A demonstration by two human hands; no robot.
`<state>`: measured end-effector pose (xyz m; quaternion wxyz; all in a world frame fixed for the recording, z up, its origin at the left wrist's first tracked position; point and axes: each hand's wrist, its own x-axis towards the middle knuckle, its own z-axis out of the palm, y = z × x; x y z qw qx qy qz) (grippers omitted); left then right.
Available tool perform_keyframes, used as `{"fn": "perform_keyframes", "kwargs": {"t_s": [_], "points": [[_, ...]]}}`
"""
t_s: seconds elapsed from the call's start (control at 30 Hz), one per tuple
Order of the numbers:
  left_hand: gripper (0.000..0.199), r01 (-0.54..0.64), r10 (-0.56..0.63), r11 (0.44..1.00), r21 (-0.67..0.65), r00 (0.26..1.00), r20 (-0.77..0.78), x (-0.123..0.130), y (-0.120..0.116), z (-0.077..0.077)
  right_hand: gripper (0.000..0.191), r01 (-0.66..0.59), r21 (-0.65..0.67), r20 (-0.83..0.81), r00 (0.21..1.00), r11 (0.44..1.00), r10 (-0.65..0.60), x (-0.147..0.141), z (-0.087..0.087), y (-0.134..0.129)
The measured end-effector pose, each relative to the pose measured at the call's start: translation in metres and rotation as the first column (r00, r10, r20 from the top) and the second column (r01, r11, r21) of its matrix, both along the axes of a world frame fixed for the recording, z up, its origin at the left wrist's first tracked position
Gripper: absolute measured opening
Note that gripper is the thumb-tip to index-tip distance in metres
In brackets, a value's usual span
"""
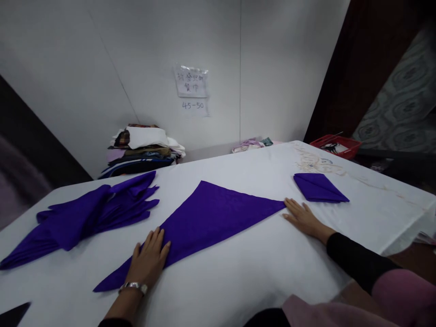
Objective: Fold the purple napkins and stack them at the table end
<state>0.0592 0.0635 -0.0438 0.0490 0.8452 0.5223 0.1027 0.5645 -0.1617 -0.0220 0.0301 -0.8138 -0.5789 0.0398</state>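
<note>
While the left hand [148, 259] presses flat on the purple cloth [211, 218] at the lower left of the frame, the right hand [303, 218] touches the cloth's pointed end, right of the middle. The cloth lies in a big triangle across the middle of the picture, on a white table [252, 272]. The left fingers are straight and only a little apart, with the thumb held out to the side, and they grip nothing. The right fingers are also open and a bit spread; their tips rest by the corner and do not pinch it. A shiny band [133, 286] sits on the left wrist. At the right, just past the right hand, is a small folded cloth [320, 187], purple too. A messy purple heap [85, 213] is at the left. Stacked clothes [146, 145] show at the upper left, and a red basket [352, 151] at the upper right.
</note>
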Motion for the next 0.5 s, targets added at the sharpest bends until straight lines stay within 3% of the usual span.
{"fn": "perform_keyframes", "kwargs": {"t_s": [0.1, 0.2, 0.3, 0.5], "points": [[0.057, -0.014, 0.015, 1.0, -0.011, 0.996, 0.088, 0.001, 0.002, 0.0, 0.069, 0.092, 0.027, 0.034, 0.995, 0.995, -0.093, 0.015, -0.006, -0.002], [0.053, -0.016, 0.016, 1.0, -0.013, 1.0, 0.011, 0.005, -0.006, 0.009, 0.068, -0.002, 0.152, 0.084, 0.996, 0.988, -0.011, -0.002, -0.006, 0.01], [0.053, -0.066, 0.053, 0.992, -0.103, 0.99, -0.128, 0.013, -0.018, 0.028, 0.07, -0.218, 0.255, 0.103, 0.975, 0.942, 0.197, -0.048, 0.004, 0.034], [0.054, -0.07, 0.052, 0.989, -0.129, 0.99, -0.133, 0.046, -0.028, 0.056, 0.07, -0.546, 0.229, 0.004, 0.829, 0.806, 0.56, -0.155, 0.036, 0.101]]}}
